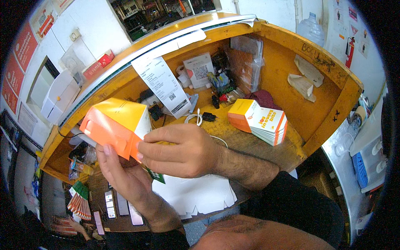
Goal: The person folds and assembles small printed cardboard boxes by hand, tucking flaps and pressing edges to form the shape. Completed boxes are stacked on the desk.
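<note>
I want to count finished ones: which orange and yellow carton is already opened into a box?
The carton held by both hands. The others lie flat in a stack on the desk.

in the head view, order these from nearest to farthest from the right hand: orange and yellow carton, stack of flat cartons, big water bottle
From the right hand:
1. Orange and yellow carton, held at its fingertips, to the left.
2. Stack of flat cartons, on the desk to the right.
3. Big water bottle, behind the desk wall, top right.

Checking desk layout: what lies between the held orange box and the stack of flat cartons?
Head view: a white cable with black plug on the wooden desk.
</note>
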Tool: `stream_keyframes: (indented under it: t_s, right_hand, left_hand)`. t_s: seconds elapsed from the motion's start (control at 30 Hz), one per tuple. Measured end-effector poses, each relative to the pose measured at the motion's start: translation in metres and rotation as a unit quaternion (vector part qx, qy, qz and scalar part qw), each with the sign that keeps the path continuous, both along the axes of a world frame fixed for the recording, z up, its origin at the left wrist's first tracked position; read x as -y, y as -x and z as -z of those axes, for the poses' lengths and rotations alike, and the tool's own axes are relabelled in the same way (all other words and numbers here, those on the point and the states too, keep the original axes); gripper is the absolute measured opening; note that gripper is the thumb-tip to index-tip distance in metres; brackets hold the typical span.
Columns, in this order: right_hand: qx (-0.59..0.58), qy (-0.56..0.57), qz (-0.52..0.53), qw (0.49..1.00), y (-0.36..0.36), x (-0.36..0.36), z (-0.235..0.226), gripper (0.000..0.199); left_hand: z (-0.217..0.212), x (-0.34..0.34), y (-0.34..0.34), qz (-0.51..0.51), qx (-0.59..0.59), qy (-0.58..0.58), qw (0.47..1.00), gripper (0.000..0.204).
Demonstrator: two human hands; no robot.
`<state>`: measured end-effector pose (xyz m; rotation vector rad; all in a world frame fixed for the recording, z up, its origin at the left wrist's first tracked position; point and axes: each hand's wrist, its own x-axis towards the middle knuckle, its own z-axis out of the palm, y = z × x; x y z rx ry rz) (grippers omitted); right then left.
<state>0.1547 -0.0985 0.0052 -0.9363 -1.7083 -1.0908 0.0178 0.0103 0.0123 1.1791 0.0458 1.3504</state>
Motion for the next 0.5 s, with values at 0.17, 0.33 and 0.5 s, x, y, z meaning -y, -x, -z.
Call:
stream_keyframes:
  t_s: [0.17,0.33,0.5]
  right_hand:
    - [-0.005,0.023,-0.006,1.000,0.000,0.004,-0.002,0.021]
    - [-0.108,-0.017,-0.041,0.993,0.004,-0.009,0.004,0.026]
    - [-0.151,0.032,-0.109,0.982,-0.001,-0.008,0.001,0.023]
  left_hand:
    - [0.000,-0.003,-0.003,-0.014,-0.003,0.046,0.999,0.033]
    - [0.007,-0.005,-0.002,0.016,-0.033,-0.123,0.992,0.022]
    - [0.006,-0.006,0.001,-0.008,-0.131,-0.204,0.970,0.015]
